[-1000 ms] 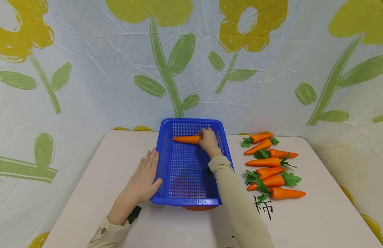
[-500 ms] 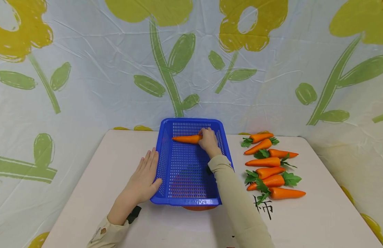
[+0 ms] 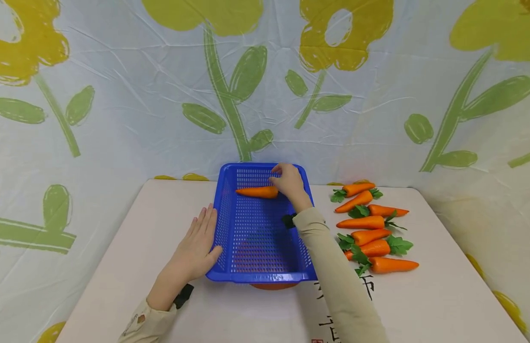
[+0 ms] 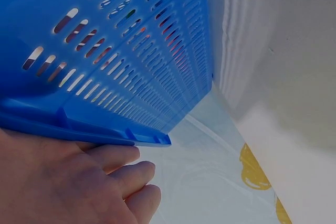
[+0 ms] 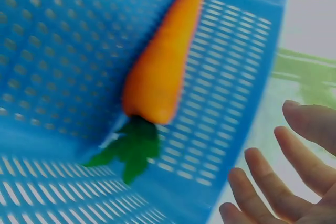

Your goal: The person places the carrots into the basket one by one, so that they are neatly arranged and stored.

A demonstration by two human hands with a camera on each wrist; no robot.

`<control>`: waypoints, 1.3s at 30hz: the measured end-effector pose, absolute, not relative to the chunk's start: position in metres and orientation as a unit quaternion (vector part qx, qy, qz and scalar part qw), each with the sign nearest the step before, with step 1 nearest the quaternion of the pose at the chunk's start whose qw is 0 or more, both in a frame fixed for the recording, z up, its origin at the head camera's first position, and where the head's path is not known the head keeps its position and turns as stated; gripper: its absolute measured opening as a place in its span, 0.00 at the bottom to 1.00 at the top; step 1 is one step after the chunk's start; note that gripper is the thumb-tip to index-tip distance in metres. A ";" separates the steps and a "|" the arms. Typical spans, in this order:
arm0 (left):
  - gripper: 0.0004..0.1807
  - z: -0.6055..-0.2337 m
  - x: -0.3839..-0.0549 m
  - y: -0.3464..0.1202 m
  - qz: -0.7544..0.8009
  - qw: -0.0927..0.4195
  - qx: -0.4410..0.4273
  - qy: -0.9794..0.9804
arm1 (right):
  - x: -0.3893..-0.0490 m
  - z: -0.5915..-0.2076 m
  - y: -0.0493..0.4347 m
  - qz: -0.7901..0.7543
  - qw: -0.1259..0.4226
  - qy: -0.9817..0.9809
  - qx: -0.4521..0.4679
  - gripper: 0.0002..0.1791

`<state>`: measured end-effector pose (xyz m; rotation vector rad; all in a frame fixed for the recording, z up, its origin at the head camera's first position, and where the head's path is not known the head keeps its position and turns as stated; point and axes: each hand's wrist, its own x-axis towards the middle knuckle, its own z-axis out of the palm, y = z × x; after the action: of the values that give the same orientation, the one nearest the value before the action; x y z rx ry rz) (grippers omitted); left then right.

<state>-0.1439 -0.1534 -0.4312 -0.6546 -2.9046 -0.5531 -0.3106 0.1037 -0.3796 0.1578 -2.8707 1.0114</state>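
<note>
An orange carrot [image 3: 258,192] lies across the far end of a blue slotted basket [image 3: 260,277], its tip toward the left. In the right wrist view the carrot [image 5: 160,61] shows its green leafy top against the basket wall. My right hand [image 3: 289,182] is raised just above the carrot's thick end, holding nothing; its fingers [image 5: 273,182] are spread apart in the right wrist view. With straight fingers, my left hand [image 3: 196,245] rests along the basket's left side. In the left wrist view the left hand [image 4: 79,182] lies right at the basket's rim [image 4: 79,129].
To the right of the basket, several carrots with green tops [image 3: 369,222] lie in a column on the pale table [image 3: 402,309]. Dark brush characters [image 3: 369,286] mark the tabletop. A flower-printed cloth [image 3: 162,95] hangs behind the table.
My right hand has let go of the carrot and lifted away from it, leaving it in the basket. The left hand has stayed at the basket's side.
</note>
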 end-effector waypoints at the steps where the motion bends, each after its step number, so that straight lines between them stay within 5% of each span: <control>1: 0.46 -0.431 -0.144 -0.153 -0.183 0.056 -0.216 -0.958 | -0.309 -0.376 0.106 0.334 0.048 -0.940 0.053 0.16; 39: 0.45 -0.429 -0.145 -0.154 -0.189 0.044 -0.215 -0.957 | -0.173 -0.320 0.203 0.381 0.208 -0.891 0.135 0.15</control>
<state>-0.1448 -0.1538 -0.4293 -0.6585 -2.9242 -0.5788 -0.1732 0.2032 -0.3205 0.3760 -2.4794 1.0591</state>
